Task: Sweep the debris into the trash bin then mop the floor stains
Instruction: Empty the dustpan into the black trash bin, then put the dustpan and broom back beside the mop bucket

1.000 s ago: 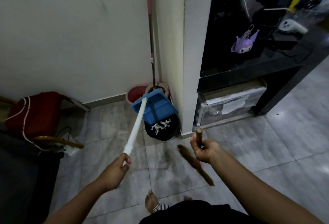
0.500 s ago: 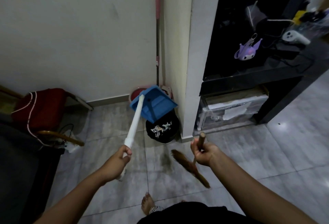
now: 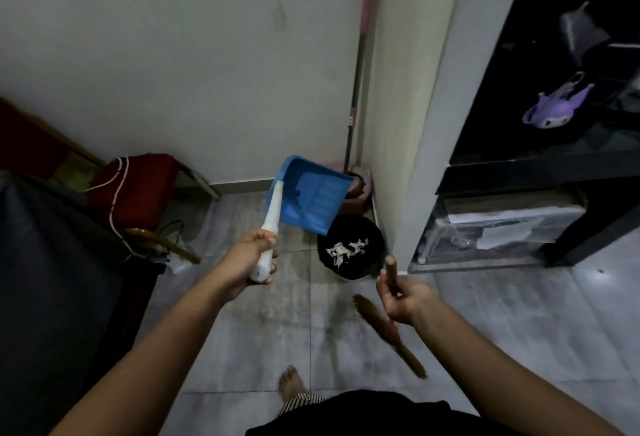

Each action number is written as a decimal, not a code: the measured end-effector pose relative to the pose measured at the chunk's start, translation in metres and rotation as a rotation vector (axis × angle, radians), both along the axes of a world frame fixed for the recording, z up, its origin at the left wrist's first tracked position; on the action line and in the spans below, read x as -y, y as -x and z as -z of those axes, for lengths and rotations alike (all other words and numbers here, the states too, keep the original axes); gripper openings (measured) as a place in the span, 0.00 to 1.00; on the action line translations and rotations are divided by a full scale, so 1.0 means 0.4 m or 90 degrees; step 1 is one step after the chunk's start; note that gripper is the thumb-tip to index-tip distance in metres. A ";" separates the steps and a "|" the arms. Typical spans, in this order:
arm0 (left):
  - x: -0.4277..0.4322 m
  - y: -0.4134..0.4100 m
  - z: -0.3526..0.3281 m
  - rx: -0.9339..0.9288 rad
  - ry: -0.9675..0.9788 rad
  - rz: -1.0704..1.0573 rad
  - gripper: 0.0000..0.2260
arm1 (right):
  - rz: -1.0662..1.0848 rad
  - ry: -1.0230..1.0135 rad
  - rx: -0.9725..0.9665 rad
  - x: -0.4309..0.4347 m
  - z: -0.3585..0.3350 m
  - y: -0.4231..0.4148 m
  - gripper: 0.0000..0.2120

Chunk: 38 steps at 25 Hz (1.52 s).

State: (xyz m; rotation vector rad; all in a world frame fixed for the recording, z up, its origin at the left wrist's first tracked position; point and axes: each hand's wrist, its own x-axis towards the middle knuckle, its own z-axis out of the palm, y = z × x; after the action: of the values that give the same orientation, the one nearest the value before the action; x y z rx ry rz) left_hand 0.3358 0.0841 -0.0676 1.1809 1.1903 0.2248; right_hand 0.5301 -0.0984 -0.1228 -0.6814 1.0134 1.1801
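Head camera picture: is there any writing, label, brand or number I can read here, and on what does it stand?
No text can be read in this picture.
Clear storage box under the black shelf: pale paper inside, any print too blurred to read.
Blue dustpan: only moulded ridges, no lettering visible.
Black trash bin: white scraps inside, no label visible.
Purple plush toy: no tag legible.

no text, label, brand, number or sign can be read anywhere in this dim view
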 end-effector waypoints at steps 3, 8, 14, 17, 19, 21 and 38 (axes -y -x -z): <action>-0.101 0.024 -0.077 0.038 0.074 -0.072 0.03 | -0.027 -0.007 0.009 -0.106 -0.007 0.057 0.15; -0.295 0.137 -0.071 0.044 0.173 -0.129 0.08 | -0.107 -0.032 0.030 -0.321 -0.013 0.166 0.19; -0.605 0.329 -0.026 0.021 0.251 -0.110 0.11 | -0.080 -0.015 0.057 -0.637 0.030 0.291 0.20; -0.763 0.395 -0.014 -0.017 0.230 -0.066 0.11 | 0.012 -0.024 0.036 -0.768 0.045 0.340 0.22; -0.852 0.403 -0.007 -0.044 0.223 -0.037 0.12 | 0.031 -0.034 0.022 -0.838 0.048 0.357 0.25; -0.942 0.389 0.006 -0.058 0.216 -0.015 0.12 | 0.033 -0.028 0.032 -0.917 0.044 0.362 0.27; -1.691 0.071 0.190 -0.171 0.259 0.121 0.09 | 0.153 0.137 0.030 -1.567 0.185 0.191 0.07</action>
State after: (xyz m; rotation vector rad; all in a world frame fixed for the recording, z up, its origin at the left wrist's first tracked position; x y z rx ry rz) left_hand 0.3072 0.7605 -0.1435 0.9721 1.2714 -0.3171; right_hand 0.4536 0.5284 -0.1966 -0.7307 1.1584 0.8507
